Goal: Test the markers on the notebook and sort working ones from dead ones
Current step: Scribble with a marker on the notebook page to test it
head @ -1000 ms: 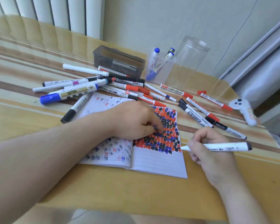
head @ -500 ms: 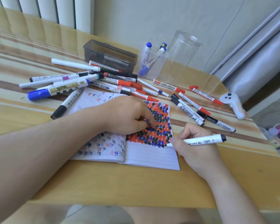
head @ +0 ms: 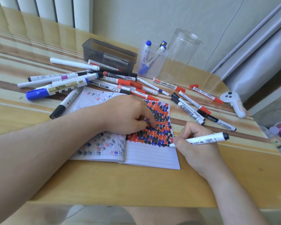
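Ink could smear: my right hand (head: pixel 196 143) pinches the marker (head: pixel 206 139), tip on the notebook (head: pixel 151 156) at 3 o'clock of the scribbles; my left hand (head: pixel 128 116), loosely curled, pins the page, which may slip.

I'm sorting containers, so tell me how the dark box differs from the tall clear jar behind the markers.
The dark box is low, long and rectangular; the tall clear jar is round and upright. The box is smoky grey and only half see-through, while the jar is fully transparent. The box has a dark object lying inside; the jar looks empty. Both are open-topped and stand at the table's far side.
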Motion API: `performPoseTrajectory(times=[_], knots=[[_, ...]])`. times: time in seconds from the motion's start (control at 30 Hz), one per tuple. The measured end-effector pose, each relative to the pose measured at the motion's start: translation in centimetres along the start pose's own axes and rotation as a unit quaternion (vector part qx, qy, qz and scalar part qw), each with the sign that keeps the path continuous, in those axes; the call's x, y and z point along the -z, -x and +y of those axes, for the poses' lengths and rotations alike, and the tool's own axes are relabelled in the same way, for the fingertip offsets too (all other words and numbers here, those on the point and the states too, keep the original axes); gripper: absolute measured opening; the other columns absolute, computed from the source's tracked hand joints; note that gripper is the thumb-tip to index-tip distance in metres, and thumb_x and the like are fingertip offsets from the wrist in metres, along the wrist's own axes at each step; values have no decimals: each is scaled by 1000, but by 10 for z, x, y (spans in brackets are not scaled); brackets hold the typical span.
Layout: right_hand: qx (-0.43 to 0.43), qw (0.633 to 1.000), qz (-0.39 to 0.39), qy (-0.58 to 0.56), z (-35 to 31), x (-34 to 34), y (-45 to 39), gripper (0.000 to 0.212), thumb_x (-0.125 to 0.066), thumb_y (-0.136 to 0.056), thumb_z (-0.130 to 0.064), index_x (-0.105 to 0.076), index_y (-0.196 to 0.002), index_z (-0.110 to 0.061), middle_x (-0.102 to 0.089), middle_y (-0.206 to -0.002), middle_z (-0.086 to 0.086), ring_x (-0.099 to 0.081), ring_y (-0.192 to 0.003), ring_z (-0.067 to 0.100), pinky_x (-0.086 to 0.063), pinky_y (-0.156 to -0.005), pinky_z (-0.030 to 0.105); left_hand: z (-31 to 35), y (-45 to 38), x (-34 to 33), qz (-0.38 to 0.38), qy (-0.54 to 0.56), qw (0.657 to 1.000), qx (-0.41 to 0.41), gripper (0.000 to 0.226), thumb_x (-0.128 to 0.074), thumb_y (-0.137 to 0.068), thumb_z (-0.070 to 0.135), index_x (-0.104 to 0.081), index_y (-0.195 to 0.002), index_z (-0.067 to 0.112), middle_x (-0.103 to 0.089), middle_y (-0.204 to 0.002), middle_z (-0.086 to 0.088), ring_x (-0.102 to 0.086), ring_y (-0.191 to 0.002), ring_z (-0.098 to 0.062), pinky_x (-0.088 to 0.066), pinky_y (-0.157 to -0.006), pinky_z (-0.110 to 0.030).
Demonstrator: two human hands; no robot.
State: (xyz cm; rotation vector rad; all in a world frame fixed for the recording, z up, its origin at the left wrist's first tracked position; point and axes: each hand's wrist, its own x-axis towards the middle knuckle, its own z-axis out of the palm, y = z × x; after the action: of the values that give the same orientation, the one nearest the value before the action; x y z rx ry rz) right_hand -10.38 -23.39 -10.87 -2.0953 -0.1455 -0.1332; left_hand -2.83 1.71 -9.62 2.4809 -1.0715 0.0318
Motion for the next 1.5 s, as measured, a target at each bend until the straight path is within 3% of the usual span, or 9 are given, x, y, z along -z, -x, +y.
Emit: performPoseTrajectory(times=[0.13, 0.57, 0.7, 0.83, 0.97, 1.03, 1.2, 1.33, 1.5], knots=[[1, 1000, 1, -23, 0, 1, 0, 32, -77, -73, -31, -51, -64, -14, -52, -64, 27, -42, -55, 26, -35, -49, 47, 1, 0, 1, -1, 1, 1000, -3, 34, -54, -89, 35, -73, -114, 48, -59, -97, 23, -52, -88, 3, -43, -77, -24], [-6, 999, 0, -38, 2, 2, 0, 32, -76, -74, -27, -49, -64, -14, -49, -65, 29, -40, -55, 24, -33, -52, 41, 5, 2, 4, -15, 9, 1000, 18, 39, -46, -88, 38, -73, -115, 48, -66, -108, 19, -53, -95, 3, -48, -87, -29], [-1, 999, -13, -30, 3, 0, 0, 31, -74, -74, -22, -47, -62, -13, -46, -64, 24, -38, -56, 21, -32, -54, 39, 6, 4, 4, -12, 28, 999, 27, 45, -41, -92, 24, -70, -120, 44, -60, -108, 15, -52, -100, -3, -46, -91, -31], [13, 989, 8, -147, 0, 5, -1, 32, -82, -67, -22, -51, -61, -23, -43, -57, 3, -34, -50, 13, -31, -49, 25, 3, 5, 5, 35, 67, 996, 51, 64, -43, -93, -6, -54, -136, 40, -54, -123, 6, -56, -106, -8, -48, -94, -36], [17, 963, -2, -270, -2, 12, -2, 37, -94, -65, -45, -66, -79, -25, -51, -61, -5, -39, -48, 10, -30, -47, 22, 1, 3, 11, 106, 163, 979, 67, 43, -63, -99, 11, -42, -131, 32, -56, -121, 5, -66, -106, -9, -53, -96, -41], [1, 953, -21, -301, -2, 15, -2, 37, -87, -70, -50, -76, -89, -20, -56, -64, 5, -42, -53, 17, -30, -50, 27, 3, 4, 13, 101, 198, 973, 68, 43, -71, -95, 16, -46, -127, 30, -64, -110, 11, -69, -98, -2, -55, -93, -34], [-19, 937, -65, -344, -3, 19, -3, 62, -70, -68, -57, -79, -106, -9, -66, -77, 18, -46, -64, 24, -36, -54, 29, 6, 6, 7, 62, 108, 991, 52, 36, -78, -90, 31, -66, -123, 36, -65, -97, 28, -58, -90, 19, -42, -78, -1], [-17, 948, -55, -313, 3, 17, -4, 39, -44, -83, -24, -76, -102, -13, -66, -73, 18, -47, -63, 23, -35, -55, 31, 6, 4, 7, 66, 100, 992, 42, 35, -78, -90, 33, -68, -124, 35, -71, -107, 21, -62, -94, 7, -43, -80, 0], [-24, 951, -51, -304, 2, 14, -5, 29, -41, -81, -16, -68, -91, -19, -68, -74, 21, -48, -61, 25, -36, -54, 32, 7, 5, 7, 63, 78, 995, 18, 32, -77, -91, 32, -70, -122, 34, -72, -106, 21, -62, -94, 3, -44, -80, -4]])
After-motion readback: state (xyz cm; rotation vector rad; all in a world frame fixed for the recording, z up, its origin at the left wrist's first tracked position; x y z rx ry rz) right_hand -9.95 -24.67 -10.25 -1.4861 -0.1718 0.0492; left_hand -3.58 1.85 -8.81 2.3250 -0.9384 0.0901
